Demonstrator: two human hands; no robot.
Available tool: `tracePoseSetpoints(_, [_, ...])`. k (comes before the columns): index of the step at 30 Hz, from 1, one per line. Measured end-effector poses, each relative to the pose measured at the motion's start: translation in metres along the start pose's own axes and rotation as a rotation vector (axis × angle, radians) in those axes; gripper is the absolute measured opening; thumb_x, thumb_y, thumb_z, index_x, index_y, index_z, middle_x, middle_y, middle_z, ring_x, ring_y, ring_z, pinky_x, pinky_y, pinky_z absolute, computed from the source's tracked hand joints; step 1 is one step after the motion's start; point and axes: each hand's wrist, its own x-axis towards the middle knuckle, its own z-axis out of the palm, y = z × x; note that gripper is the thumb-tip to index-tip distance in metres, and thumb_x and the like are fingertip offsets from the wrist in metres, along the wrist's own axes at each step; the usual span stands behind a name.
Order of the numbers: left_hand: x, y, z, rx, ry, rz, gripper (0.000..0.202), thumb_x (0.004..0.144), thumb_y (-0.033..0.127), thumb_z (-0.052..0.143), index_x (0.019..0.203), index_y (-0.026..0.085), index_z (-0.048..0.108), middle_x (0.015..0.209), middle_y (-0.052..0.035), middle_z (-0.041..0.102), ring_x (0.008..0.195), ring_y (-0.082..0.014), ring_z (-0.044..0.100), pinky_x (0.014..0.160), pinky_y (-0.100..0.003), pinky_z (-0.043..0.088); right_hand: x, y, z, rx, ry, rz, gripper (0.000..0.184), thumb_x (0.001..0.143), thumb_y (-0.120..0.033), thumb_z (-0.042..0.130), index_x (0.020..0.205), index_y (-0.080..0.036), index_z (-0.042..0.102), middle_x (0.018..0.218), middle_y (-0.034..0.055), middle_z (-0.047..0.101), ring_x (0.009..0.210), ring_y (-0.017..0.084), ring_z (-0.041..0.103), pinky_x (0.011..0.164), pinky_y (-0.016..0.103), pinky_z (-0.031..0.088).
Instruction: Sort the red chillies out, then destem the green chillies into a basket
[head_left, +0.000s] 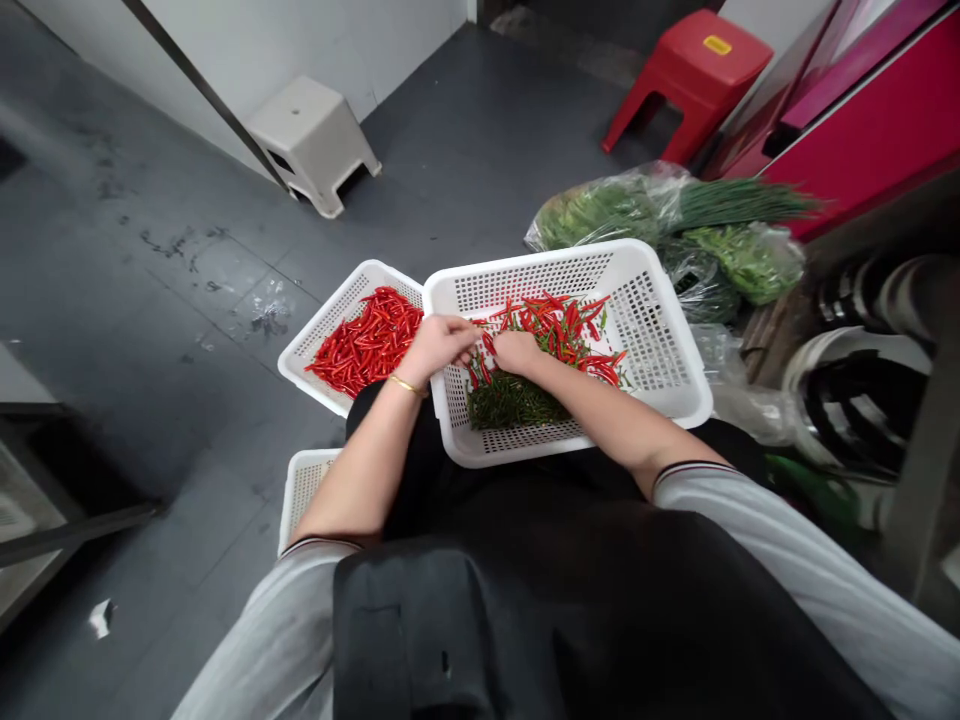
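A white perforated basket [694,372] rests across my lap, with loose red chili peppers [559,318] on its far side and a dark green heap of stems [514,403] on its near side. Over its left part, my left hand [442,345] is closed, its fingertips at a small red chili pepper [489,343]. Right beside it, my right hand [519,353] is curled closed against the same pepper. Its fingers are partly hidden, so anything else inside it cannot be made out. To the left stands a second white basket [309,338] holding a pile of red chili peppers [367,345] without visible stems.
Another white basket [300,478] is partly hidden by my left arm. Bagged green vegetables [600,212] lie beyond the lap basket at right, near a white bucket [796,385]. A white stool [311,140] and a red stool [690,75] stand on the grey floor [465,150].
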Motion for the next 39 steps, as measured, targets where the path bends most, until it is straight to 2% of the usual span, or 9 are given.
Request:
tracePoseSetpoints(3, [0.009,-0.008,0.033,-0.21,-0.045,-0.201,0.019,0.074,0.023,0.071,0.063,0.013,0.06,0.055,-0.0043,0.061,0.044,-0.0116,0.056,0.045,-0.023,0.045,-0.01,0.017,0.002,-0.028,0.009,-0.016,0.038,0.09,-0.031,0.049,0.116,-0.01,0.066,0.115,0.0206,0.067,0.106,0.029,0.065,0.086,0.035,0.051])
tracePoseSetpoints(7, [0.016,-0.011,0.05,-0.57,0.154,-0.264,0.008,0.077,0.017,0.066,0.078,0.013,0.059,0.063,-0.0024,0.064,0.052,-0.0105,0.06,0.05,-0.022,0.05,-0.014,0.021,0.007,-0.029,0.075,-0.022,0.041,0.094,-0.033,0.044,0.123,-0.009,0.061,0.12,0.0224,0.063,0.103,0.028,0.066,0.082,0.032,0.051])
tracePoseSetpoints(12, [0.01,-0.021,0.07,-0.595,0.171,-0.372,0.011,0.076,0.013,0.066,0.073,0.013,0.056,0.054,0.0007,0.058,0.046,-0.0083,0.054,0.047,-0.02,0.046,-0.01,0.02,0.003,0.007,0.068,-0.029,0.035,0.093,-0.022,0.039,0.108,-0.009,0.068,0.113,0.0217,0.067,0.099,0.026,0.067,0.076,0.029,0.049])
tracePoseSetpoints(16, [0.011,-0.035,0.076,-0.695,0.121,-0.483,0.023,0.079,0.029,0.07,0.07,0.013,0.055,0.051,0.0001,0.056,0.04,-0.009,0.051,0.044,-0.022,0.044,-0.033,0.041,-0.008,0.208,0.144,-0.086,0.024,0.088,-0.027,0.05,0.093,-0.015,0.07,0.097,0.0103,0.072,0.09,0.021,0.066,0.074,0.026,0.045])
tracePoseSetpoints(20, [0.015,-0.03,0.075,-0.796,0.028,-0.28,0.026,0.075,0.031,0.073,0.07,0.014,0.054,0.05,0.0035,0.054,0.036,-0.0054,0.044,0.039,-0.019,0.037,-0.061,0.047,-0.014,0.439,0.241,-0.255,0.016,0.083,-0.027,0.054,0.078,-0.016,0.065,0.081,0.0043,0.069,0.072,0.014,0.06,0.069,0.023,0.042])
tracePoseSetpoints(26, [0.007,-0.003,0.062,-0.627,-0.144,-0.076,0.025,0.07,0.023,0.075,0.085,0.015,0.057,0.057,0.0042,0.059,0.042,-0.0069,0.052,0.044,-0.019,0.044,-0.061,0.038,-0.018,0.789,0.283,-0.239,0.016,0.078,-0.03,0.052,0.068,-0.017,0.054,0.06,-0.0024,0.054,0.059,0.011,0.048,0.06,0.023,0.038])
tracePoseSetpoints(31, [0.0,0.008,0.061,-0.483,-0.044,0.051,0.03,0.074,0.031,0.075,0.076,0.018,0.049,0.049,0.0054,0.056,0.037,-0.0073,0.05,0.042,-0.018,0.041,-0.07,0.031,-0.028,0.99,0.168,-0.247,0.021,0.085,-0.033,0.043,0.072,-0.019,0.051,0.048,-0.0062,0.046,0.044,0.011,0.045,0.052,0.023,0.038])
tracePoseSetpoints(36, [0.0,-0.001,0.061,-0.775,-0.023,-0.067,0.029,0.076,0.033,0.073,0.074,0.016,0.049,0.054,0.0035,0.058,0.041,-0.0062,0.05,0.046,-0.02,0.045,-0.089,0.033,-0.037,0.918,0.281,-0.327,0.033,0.095,-0.039,0.034,0.087,-0.017,0.057,0.053,-0.0047,0.05,0.047,0.011,0.05,0.057,0.023,0.043])
tracePoseSetpoints(39, [0.001,-0.009,0.054,-0.895,-0.002,-0.152,0.024,0.077,0.03,0.068,0.072,0.015,0.05,0.053,0.0032,0.055,0.042,-0.0065,0.049,0.048,-0.021,0.046,-0.085,0.042,-0.031,0.576,0.18,-0.352,0.035,0.097,-0.038,0.035,0.098,-0.016,0.062,0.075,0.0036,0.062,0.066,0.014,0.06,0.068,0.026,0.046])
